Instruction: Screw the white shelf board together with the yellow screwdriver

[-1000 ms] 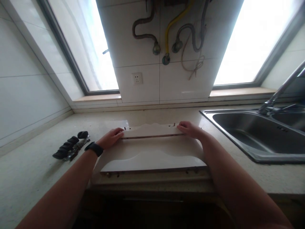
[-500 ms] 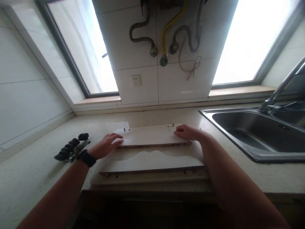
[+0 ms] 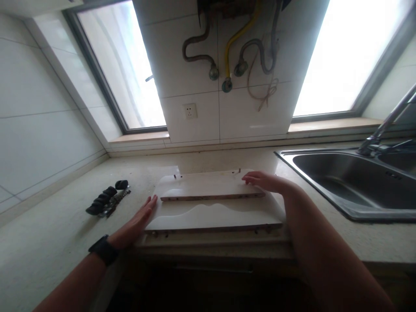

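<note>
1. currently, the pale, speckled stone countertop [image 3: 55,251] supports all the loose parts. the rectangular stainless steel sink [image 3: 345,216] is set into it at the right, apart from them.
2. the large white panel with rounded corners [image 3: 175,207] lies flat near the front edge of the countertop. judged status: laid down as the bottom layer, with nothing visibly fastened to it.
3. the long white board with a wavy far edge [image 3: 212,220] rests on the front portion of the panel, brown raw edge toward the person. judged status: positioned, not joined.
4. the narrow white board with a brown near edge [image 3: 211,186] lies behind it, roughly parallel and apart. judged status: likewise loose.
5. the left hand [image 3: 134,224] is extended flat beside the panel's left edge, fingers straight, holding nothing. firm contact cannot be confirmed.
6. the right hand [image 3: 261,180] is over the narrow board's right end, fingers loosely bent, gripping nothing visible. fingertip contact cannot be determined.
7. the row of black, rounded pieces with metal hardware [image 3: 103,200] sits at the left, apparently unused.
8. two small brown pegs [image 3: 239,170] project at the narrow board's far side, exposed. judged remainder: all joining.
</note>
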The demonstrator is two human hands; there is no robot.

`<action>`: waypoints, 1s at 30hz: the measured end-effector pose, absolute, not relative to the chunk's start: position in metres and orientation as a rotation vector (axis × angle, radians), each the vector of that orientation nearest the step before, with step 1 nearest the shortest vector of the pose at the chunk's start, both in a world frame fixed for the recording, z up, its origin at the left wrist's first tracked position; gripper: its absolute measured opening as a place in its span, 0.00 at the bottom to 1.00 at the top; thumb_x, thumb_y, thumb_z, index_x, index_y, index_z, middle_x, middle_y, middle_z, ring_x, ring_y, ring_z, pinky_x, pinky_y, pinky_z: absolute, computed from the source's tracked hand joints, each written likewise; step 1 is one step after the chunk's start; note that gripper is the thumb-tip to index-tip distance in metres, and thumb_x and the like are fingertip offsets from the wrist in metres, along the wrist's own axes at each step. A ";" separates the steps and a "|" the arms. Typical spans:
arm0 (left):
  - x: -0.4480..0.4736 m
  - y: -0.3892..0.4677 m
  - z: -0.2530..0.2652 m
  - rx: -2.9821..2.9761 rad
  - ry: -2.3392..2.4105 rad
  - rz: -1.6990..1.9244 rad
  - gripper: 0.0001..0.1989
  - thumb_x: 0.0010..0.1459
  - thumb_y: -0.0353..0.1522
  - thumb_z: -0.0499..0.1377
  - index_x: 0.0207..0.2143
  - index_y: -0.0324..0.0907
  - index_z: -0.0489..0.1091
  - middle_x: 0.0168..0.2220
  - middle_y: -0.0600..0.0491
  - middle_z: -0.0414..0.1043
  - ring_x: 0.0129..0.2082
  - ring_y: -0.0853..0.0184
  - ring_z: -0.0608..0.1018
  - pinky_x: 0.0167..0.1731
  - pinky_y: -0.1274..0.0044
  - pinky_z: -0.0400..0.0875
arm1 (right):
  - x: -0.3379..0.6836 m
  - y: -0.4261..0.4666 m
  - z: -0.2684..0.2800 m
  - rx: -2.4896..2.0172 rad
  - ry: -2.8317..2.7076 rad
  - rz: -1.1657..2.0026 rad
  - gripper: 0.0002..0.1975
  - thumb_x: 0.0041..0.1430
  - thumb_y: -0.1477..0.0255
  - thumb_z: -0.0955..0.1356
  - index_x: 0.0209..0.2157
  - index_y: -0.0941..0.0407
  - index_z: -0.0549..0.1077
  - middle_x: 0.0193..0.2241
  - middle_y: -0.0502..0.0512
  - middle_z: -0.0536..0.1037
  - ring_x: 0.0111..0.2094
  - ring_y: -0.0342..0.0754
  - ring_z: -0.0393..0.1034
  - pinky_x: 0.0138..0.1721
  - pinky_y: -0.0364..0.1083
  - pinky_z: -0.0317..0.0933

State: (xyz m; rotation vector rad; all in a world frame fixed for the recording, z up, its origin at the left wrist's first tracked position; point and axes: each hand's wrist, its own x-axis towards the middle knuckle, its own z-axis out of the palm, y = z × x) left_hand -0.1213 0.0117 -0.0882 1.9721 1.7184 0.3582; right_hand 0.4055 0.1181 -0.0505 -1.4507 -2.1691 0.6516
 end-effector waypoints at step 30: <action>-0.140 -0.121 -0.124 2.607 2.011 0.162 0.37 0.69 0.52 0.41 0.72 0.43 0.41 0.73 0.51 0.42 0.73 0.56 0.55 0.68 0.64 0.60 | 0.412 0.013 -0.110 -1.738 -2.163 0.121 0.26 0.65 0.65 0.62 0.61 0.59 0.70 0.59 0.63 0.74 0.58 0.58 0.71 0.58 0.55 0.66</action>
